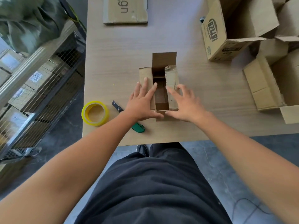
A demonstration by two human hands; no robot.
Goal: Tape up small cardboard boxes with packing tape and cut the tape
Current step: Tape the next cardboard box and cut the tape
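Note:
A small open cardboard box [171,78] stands on the table [123,50], its far flap raised and both side flaps half folded over a dark gap. My left hand [142,103] lies flat on the left flap with fingers spread. My right hand [182,102] presses on the right flap, fingers apart, thumb at the near edge. A yellow roll of packing tape [95,113] lies left of the box near the table's front edge. A green-handled utility knife [137,126] lies between the roll and the box, partly under my left wrist.
A flattened carton [126,11] lies at the table's far edge. Several open cardboard boxes [229,31] crowd the right side. A wire cage trolley [40,81] with boxes stands left of the table. The table's front edge runs just above my dark trousers.

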